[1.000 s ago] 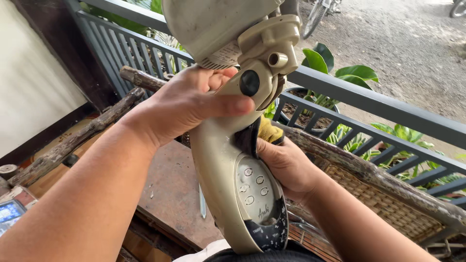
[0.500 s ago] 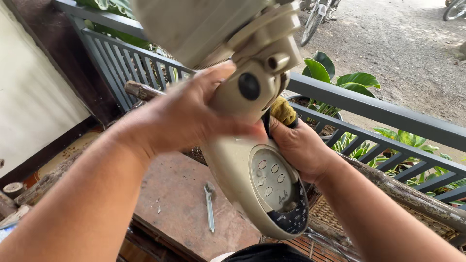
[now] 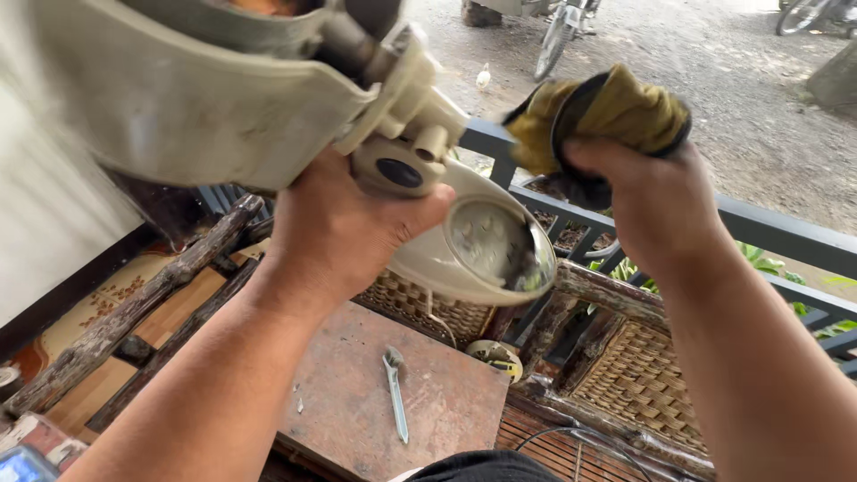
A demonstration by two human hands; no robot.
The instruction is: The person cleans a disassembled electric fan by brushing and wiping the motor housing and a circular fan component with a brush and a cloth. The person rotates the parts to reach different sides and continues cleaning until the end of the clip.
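Above a small brown table (image 3: 375, 393), the left hand (image 3: 344, 236) is clamped around the neck of a cream electric fan (image 3: 295, 116), just below its black pivot knob, and carries the whole thing in the air. The oval base with its button panel (image 3: 486, 245) juts out to the right, tilted on edge. The right hand (image 3: 656, 205) is raised clear of the fan, fingers closed around a bunched yellow and black rag (image 3: 607, 116).

With one hand bearing all the weight and the heavy motor housing hanging off to the left, the fan looks top-heavy; a loosened grip could let it swing or drop onto the table or the woven chair (image 3: 643, 375). A dusty plastic neck may also be slippery.

On the table lies a small metal wrench (image 3: 395, 393), right under the base. A grey railing (image 3: 786, 241) runs close behind, with rough wooden armrests (image 3: 125, 312) on either side, leaving little room to turn the fan.
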